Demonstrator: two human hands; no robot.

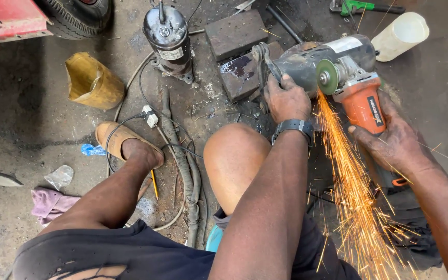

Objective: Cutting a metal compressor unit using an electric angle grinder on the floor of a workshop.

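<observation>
Mid-cut: my right hand grips the orange angle grinder, disc biting the dark motor housing on the floor, left hand clamped on it, sparks flying toward me; next I'd say steady pressure along the seam.

Angle grinder: orange body, grey-green disc, black label panel. Sparks: bright orange-yellow streaks. Motor housing: black with a pale silver band. Compressor: glossy black, white label. Bricks: dull reddish brown. Cut container: mustard yellow. Cup: cream. Wristwatch: dark grey. Sandal: tan. Rag: faded pink. Floor: stained grey.
</observation>
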